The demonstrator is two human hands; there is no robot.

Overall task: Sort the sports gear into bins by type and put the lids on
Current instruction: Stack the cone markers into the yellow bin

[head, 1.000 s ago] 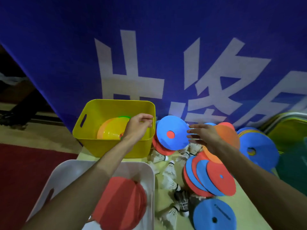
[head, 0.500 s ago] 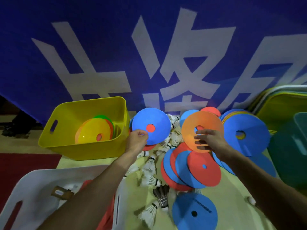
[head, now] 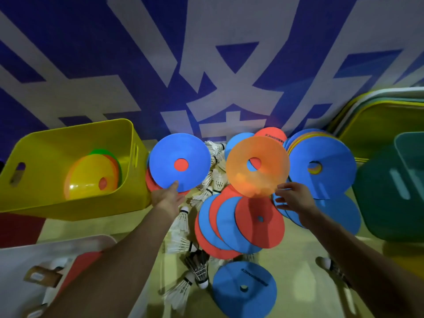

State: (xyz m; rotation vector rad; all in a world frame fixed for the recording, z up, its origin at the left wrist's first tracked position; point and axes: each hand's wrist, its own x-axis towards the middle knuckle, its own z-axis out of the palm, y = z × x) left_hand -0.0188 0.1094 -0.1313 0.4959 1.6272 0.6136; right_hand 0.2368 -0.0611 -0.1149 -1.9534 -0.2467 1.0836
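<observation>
My left hand [head: 168,199] pinches lower rim of blue disc [head: 180,162], red showing through centre hole, just right of yellow bin [head: 128,143]. My right hand [head: 296,198], fingers closed on translucent orange disc [head: 258,166], further right of bin. Orange disc higher, hands further apart than half-second ago. Lettering on discs too small to read.

The one camera sits on the person's head, close above the table [head: 291,267], looking down and forward toward the far blue banner [head: 91,65].
</observation>
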